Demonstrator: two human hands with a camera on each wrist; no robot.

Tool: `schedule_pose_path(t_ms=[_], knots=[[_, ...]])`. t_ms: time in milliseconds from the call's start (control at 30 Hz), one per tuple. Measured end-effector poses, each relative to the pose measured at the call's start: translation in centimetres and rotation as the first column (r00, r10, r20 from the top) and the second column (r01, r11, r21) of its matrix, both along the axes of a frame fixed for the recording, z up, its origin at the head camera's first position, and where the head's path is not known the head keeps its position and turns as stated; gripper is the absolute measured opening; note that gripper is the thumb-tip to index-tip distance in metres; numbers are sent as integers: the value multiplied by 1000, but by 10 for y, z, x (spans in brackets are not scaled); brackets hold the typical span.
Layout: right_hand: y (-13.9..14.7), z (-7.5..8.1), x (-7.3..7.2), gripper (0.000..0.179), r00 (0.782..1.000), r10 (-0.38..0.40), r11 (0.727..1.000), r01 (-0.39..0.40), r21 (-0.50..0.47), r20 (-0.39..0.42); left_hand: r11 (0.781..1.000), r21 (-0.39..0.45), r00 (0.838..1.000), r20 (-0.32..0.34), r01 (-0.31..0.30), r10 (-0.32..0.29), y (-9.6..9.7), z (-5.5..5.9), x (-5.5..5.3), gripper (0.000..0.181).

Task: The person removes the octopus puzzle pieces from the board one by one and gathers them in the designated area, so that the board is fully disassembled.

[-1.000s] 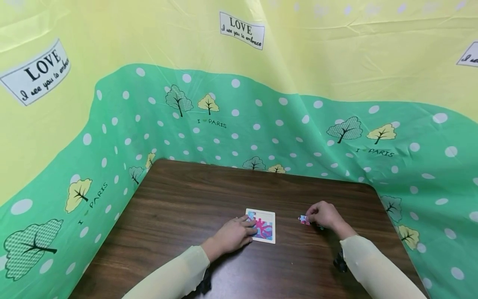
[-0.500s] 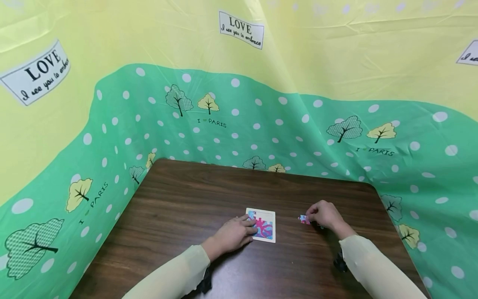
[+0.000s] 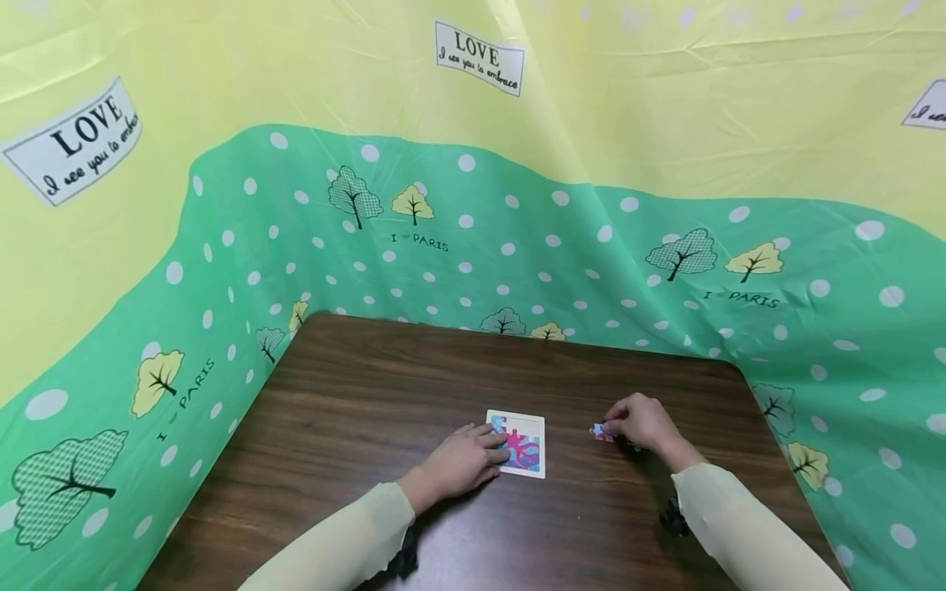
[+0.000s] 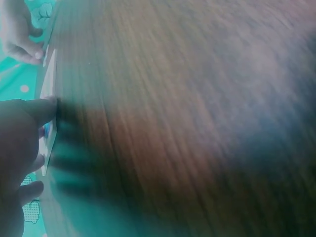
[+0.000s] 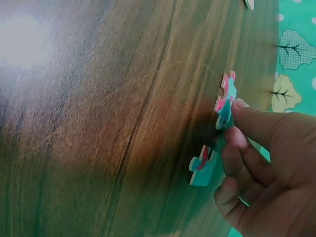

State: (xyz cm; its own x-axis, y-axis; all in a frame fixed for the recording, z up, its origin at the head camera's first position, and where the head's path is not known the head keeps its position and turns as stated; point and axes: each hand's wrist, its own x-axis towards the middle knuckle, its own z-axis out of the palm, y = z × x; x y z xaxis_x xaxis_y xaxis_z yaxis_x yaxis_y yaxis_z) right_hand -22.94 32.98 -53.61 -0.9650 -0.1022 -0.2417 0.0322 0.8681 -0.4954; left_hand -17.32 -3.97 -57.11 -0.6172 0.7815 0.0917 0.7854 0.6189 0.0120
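Observation:
My left hand [image 3: 464, 461] rests with extended fingers on the left side of a small white-framed jigsaw puzzle [image 3: 521, 447]. The frame holds a pink and blue picture, and its upper right part shows pale backing. To the right of it, my right hand [image 3: 641, 423] pinches the edge of a pink and blue puzzle piece [image 5: 226, 101] between thumb and fingers, low over the table. Another puzzle piece [image 5: 202, 168] lies beneath that hand in the right wrist view. In the left wrist view, the left thumb [image 4: 44, 109] lies on the frame's near edge.
Both hands work over a dark wood-grain table [image 3: 355, 386]. A green and yellow printed cloth [image 3: 443, 205] hangs along its back and sides. Light glares on the tabletop in the right wrist view.
Hardly anything differs. The right fingers have shifted very slightly at the puzzle piece, while the left hand and the puzzle frame stay in place.

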Motion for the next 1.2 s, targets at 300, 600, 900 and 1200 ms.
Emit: schedule_pose_path(t_ms=[300,600,900,1200], knots=[[-44,15,-2,13,996,57,997,-59,-40,-62,1000,17,997,-82,-7,8,-3,-4,0,34],[-105,14,-2,13,995,75,990,-83,-115,-72,999,40,995,-90,-34,38,-6,-7,2,32],[-150,7,0,15,993,106,983,-113,-141,-56,996,85,997,-64,-33,38,-9,-7,5,30],[-171,0,3,18,995,99,980,-102,-170,-23,995,97,996,-81,-15,23,-11,-8,6,30]])
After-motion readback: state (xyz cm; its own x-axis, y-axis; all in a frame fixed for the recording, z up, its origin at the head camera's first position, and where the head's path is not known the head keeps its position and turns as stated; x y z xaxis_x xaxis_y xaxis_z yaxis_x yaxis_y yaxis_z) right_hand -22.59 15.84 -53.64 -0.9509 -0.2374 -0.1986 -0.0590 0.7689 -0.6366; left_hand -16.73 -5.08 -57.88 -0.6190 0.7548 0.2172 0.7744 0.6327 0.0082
